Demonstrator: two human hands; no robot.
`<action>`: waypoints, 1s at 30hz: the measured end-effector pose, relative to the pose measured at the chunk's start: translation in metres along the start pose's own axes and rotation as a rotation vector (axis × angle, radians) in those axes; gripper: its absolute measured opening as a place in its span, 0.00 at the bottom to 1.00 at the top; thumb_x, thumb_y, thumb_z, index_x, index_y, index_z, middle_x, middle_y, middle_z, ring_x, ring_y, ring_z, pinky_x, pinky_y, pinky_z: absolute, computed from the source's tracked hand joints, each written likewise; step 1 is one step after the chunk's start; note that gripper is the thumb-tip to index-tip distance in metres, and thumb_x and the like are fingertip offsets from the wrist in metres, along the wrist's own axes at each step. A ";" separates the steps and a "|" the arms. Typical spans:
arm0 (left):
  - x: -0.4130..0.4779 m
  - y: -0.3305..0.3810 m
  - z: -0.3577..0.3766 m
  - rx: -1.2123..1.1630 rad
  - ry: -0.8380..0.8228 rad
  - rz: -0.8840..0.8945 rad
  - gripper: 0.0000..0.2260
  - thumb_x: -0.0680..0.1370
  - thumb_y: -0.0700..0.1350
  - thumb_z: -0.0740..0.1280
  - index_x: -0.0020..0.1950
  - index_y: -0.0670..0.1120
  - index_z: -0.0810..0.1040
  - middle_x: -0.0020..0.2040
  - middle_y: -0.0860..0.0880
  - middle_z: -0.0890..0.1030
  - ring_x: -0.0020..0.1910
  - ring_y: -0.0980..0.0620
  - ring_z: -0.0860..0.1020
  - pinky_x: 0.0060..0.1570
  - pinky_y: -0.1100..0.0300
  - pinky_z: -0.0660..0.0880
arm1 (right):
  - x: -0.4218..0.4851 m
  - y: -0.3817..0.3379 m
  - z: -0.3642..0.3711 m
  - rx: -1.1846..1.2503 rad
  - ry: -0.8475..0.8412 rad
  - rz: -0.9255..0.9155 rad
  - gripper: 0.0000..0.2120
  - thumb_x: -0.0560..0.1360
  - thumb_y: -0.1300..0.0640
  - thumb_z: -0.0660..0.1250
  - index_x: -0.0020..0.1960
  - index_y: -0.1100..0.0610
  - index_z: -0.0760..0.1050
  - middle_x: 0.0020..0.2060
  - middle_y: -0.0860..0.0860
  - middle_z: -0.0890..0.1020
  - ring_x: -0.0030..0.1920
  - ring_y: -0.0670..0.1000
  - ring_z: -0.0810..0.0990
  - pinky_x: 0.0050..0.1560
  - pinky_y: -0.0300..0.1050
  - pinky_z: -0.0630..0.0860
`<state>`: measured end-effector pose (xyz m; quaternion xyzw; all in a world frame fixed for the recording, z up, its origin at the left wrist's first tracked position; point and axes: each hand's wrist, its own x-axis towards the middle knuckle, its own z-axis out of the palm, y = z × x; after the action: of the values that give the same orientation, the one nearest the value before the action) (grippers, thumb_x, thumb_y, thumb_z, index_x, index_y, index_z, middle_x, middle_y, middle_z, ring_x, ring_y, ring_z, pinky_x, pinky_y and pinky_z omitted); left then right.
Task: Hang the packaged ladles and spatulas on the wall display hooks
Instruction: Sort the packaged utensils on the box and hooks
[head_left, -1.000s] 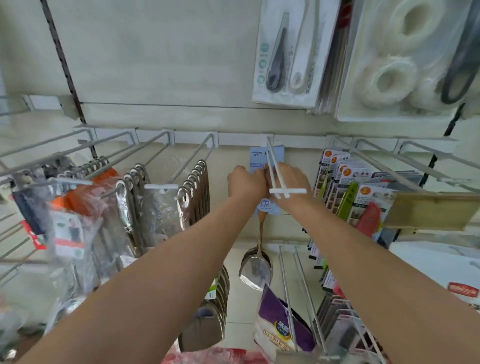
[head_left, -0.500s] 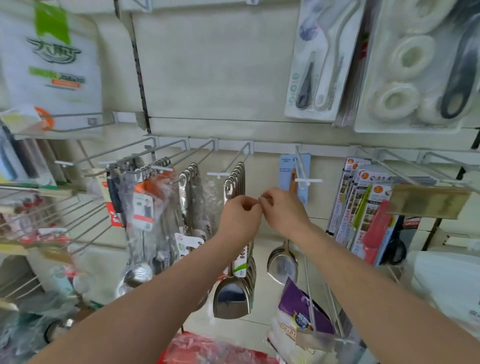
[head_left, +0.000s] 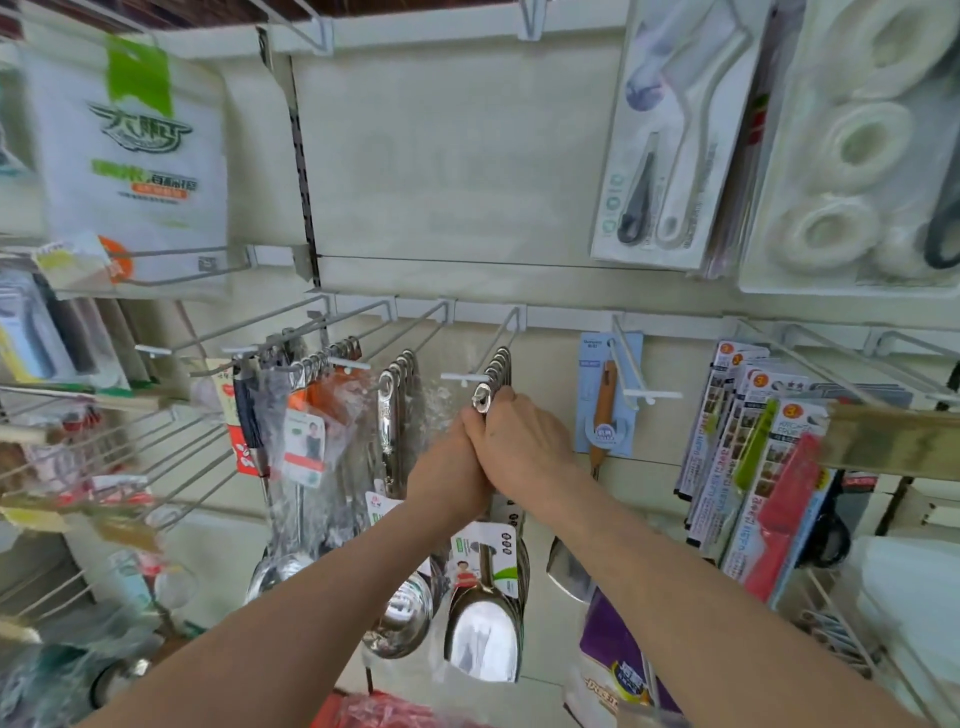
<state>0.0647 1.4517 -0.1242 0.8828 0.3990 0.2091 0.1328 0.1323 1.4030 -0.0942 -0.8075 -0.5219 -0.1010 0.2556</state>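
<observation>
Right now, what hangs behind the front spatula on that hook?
More spatulas on the same hook. The left hand and right hand cover their handles, so no count.

A pale wall panel (head_left: 441, 171) is carrying a white rail (head_left: 561, 317) with wire hooks (head_left: 502, 340). Steel spatulas (head_left: 483, 634) are hanging on one hook, ladles (head_left: 390, 415) on the hook left of it, a wooden-handled spatula (head_left: 605, 400) on the right one.

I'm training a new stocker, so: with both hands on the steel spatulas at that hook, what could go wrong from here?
The left hand and right hand hold the steel spatulas near the front end of the hook; if the grip loosens, the front ones could slide off. The right forearm is close to the wooden-handled spatula on the next hook and might knock it swinging.
</observation>
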 end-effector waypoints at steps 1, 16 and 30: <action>0.003 0.000 0.000 -0.007 -0.001 0.005 0.16 0.78 0.41 0.61 0.64 0.41 0.62 0.54 0.42 0.79 0.50 0.42 0.79 0.41 0.56 0.68 | 0.004 0.001 0.001 -0.002 -0.007 0.004 0.22 0.82 0.45 0.50 0.61 0.63 0.68 0.56 0.59 0.76 0.54 0.59 0.77 0.49 0.49 0.71; 0.051 0.004 0.016 -0.009 0.028 0.038 0.10 0.77 0.38 0.60 0.57 0.42 0.74 0.48 0.42 0.82 0.47 0.43 0.80 0.43 0.55 0.74 | 0.047 0.023 0.004 0.015 -0.143 0.052 0.17 0.82 0.48 0.51 0.60 0.60 0.67 0.56 0.57 0.74 0.52 0.57 0.75 0.45 0.47 0.67; 0.143 -0.028 0.088 -0.223 -0.146 -0.036 0.25 0.70 0.58 0.59 0.62 0.46 0.73 0.56 0.49 0.77 0.44 0.56 0.75 0.47 0.60 0.75 | 0.089 0.035 -0.002 -0.018 -0.250 0.085 0.13 0.80 0.57 0.52 0.56 0.62 0.72 0.53 0.59 0.79 0.47 0.58 0.75 0.45 0.47 0.68</action>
<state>0.1731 1.5727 -0.1748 0.8681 0.3786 0.1851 0.2624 0.2025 1.4609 -0.0657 -0.8374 -0.5143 0.0067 0.1851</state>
